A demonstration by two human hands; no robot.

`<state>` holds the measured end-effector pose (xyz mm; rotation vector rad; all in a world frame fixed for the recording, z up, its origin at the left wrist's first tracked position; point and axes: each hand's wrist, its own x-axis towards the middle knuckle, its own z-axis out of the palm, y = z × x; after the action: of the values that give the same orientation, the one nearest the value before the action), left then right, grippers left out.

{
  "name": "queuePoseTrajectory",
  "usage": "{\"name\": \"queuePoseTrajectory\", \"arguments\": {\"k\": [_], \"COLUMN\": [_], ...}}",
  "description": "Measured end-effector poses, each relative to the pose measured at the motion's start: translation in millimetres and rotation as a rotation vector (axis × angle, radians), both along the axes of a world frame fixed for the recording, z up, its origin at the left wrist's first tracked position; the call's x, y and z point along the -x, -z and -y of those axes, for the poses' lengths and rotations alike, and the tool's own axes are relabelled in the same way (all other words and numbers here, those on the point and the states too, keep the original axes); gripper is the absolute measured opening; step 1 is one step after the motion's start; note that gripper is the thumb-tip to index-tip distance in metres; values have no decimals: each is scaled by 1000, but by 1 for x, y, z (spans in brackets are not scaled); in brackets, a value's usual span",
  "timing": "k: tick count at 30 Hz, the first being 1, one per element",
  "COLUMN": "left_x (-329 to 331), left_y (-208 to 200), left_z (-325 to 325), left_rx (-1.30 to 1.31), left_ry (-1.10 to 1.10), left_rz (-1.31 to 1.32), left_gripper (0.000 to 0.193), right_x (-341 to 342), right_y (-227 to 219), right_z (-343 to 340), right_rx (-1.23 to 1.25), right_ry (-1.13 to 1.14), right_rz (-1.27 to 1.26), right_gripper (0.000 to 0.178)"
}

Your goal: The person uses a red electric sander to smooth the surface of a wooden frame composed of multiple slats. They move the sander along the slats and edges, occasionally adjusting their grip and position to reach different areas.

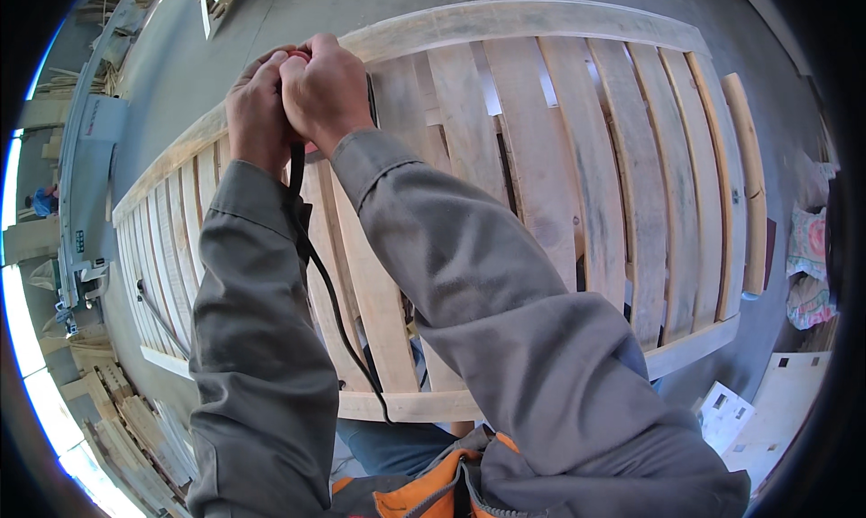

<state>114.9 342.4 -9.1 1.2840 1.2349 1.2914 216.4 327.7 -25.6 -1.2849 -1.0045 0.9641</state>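
Both of my hands are closed together around a red corded power tool [311, 147] at the far edge of a slatted wooden panel [532, 157]. My left hand [259, 112] grips from the left, and my right hand [325, 90] is wrapped close beside it. Only small red parts of the tool show, so its exact kind and working end are hidden. From it a black cable [338, 303] runs back between my forearms, over the slats and past the panel's near edge. The panel's pale slats lie side by side with gaps between them, joined by cross boards along the far and near edges.
Towards the left end of the panel lies a thin dark rod [162, 318]. Beyond it stand a long grey machine [97, 126] and stacked boards [135, 419]. At the right are a rounded wooden piece [745, 175], patterned bags [807, 247] and a white board [724, 416].
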Motion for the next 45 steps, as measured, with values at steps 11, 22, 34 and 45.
{"name": "queuePoseTrajectory", "arguments": {"k": [11, 22, 34, 45], "left_x": [-4, 2, 12, 23], "left_y": [1, 16, 15, 18], "left_z": [24, 165, 309, 243], "left_rx": [122, 149, 179, 232], "left_ry": [-45, -95, -136, -93], "left_rz": [105, 178, 163, 189], "left_gripper": [24, 23, 24, 23], "right_x": [-5, 4, 13, 22], "right_y": [-3, 11, 10, 14], "right_z": [26, 163, 300, 241], "right_rx": [3, -34, 4, 16], "right_ry": [-6, 38, -50, 7], "right_rz": [-21, 26, 22, -75], "right_gripper": [32, 32, 28, 25]}}
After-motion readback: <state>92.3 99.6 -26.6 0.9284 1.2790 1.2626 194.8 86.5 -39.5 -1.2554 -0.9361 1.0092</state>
